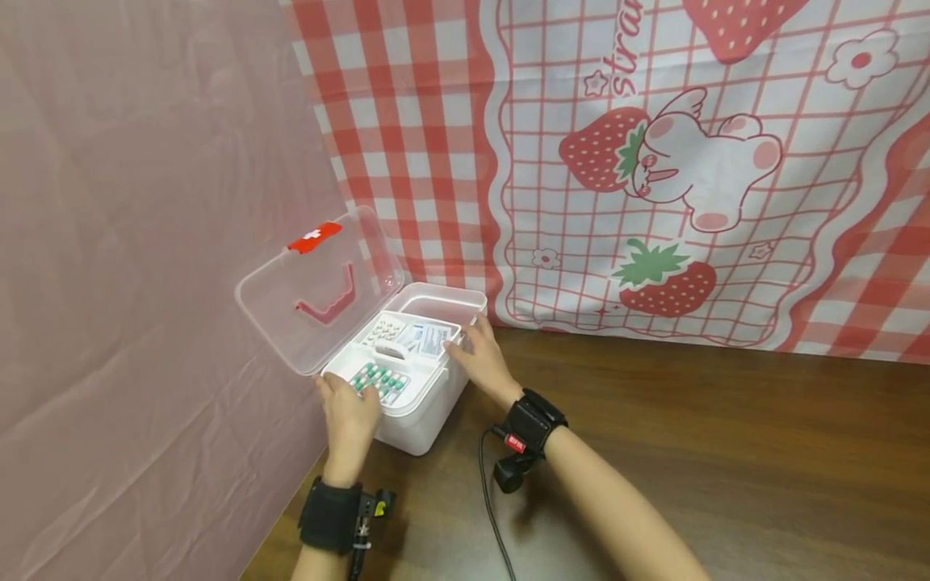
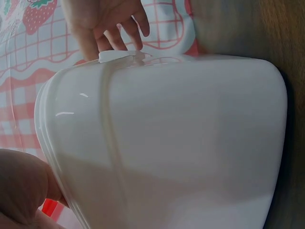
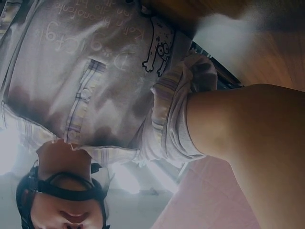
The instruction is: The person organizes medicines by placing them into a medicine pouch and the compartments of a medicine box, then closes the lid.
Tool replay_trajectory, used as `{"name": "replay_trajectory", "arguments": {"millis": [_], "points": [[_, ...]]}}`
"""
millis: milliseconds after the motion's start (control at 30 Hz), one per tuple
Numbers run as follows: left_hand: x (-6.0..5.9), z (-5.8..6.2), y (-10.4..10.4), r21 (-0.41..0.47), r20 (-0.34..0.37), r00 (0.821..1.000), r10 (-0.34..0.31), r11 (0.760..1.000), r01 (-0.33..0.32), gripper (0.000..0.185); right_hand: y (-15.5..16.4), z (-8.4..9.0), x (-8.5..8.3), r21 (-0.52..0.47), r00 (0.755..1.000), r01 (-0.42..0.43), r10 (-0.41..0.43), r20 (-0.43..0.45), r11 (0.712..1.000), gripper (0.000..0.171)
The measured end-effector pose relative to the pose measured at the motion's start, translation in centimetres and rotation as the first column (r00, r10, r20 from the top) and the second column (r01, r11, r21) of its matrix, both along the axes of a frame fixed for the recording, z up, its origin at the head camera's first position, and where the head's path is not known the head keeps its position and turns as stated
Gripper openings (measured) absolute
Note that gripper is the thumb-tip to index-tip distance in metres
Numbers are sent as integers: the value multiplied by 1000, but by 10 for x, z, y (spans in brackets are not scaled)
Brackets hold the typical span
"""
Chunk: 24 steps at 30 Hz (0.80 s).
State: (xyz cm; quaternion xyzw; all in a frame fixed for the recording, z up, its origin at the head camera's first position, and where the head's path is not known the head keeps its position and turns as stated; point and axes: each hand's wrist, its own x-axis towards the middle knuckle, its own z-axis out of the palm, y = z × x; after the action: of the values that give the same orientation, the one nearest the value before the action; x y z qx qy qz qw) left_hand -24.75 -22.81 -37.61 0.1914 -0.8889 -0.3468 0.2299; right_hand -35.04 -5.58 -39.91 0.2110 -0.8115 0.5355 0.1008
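Note:
A white plastic medicine box (image 1: 425, 428) stands on the table in the corner, its clear lid (image 1: 291, 282) swung back to the left. In its top sits a white tray (image 1: 417, 387) with a small handle (image 1: 391, 350). The tray bears a blister pack of green and white capsules (image 1: 378, 378), white tablets (image 1: 383, 332) and a printed packet (image 1: 429, 339). My left hand (image 1: 349, 411) grips the near left rim. At the right rim is my right hand (image 1: 485, 359); its loosely spread fingers (image 2: 129, 33) show beyond the box in the left wrist view.
A pink cloth wall (image 1: 145, 282) rises close on the left, and a strawberry-print cloth (image 1: 603, 234) hangs behind. Brown wooden table (image 1: 690, 428) extends to the right. A black cable (image 1: 488, 500) trails from the right wrist strap. The right wrist view shows the person's torso and arm.

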Motion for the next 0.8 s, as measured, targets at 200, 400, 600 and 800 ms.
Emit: {"name": "replay_trajectory", "arguments": {"millis": [200, 400, 600, 800], "points": [[0, -1, 3, 33, -58, 998, -14, 999, 16, 72, 2, 2, 0, 10, 1000, 2, -2, 15, 1000, 44], [4, 4, 2, 60, -23, 999, -40, 997, 41, 81, 1, 3, 2, -3, 999, 10, -10, 34, 1000, 42], [4, 2, 2, 32, -32, 999, -16, 999, 17, 79, -1, 5, 3, 1, 998, 42, -42, 47, 999, 35], [1, -4, 4, 108, -85, 996, -26, 994, 35, 79, 2, 2, 1, 30, 999, -1, 0, 36, 1000, 39]]}}
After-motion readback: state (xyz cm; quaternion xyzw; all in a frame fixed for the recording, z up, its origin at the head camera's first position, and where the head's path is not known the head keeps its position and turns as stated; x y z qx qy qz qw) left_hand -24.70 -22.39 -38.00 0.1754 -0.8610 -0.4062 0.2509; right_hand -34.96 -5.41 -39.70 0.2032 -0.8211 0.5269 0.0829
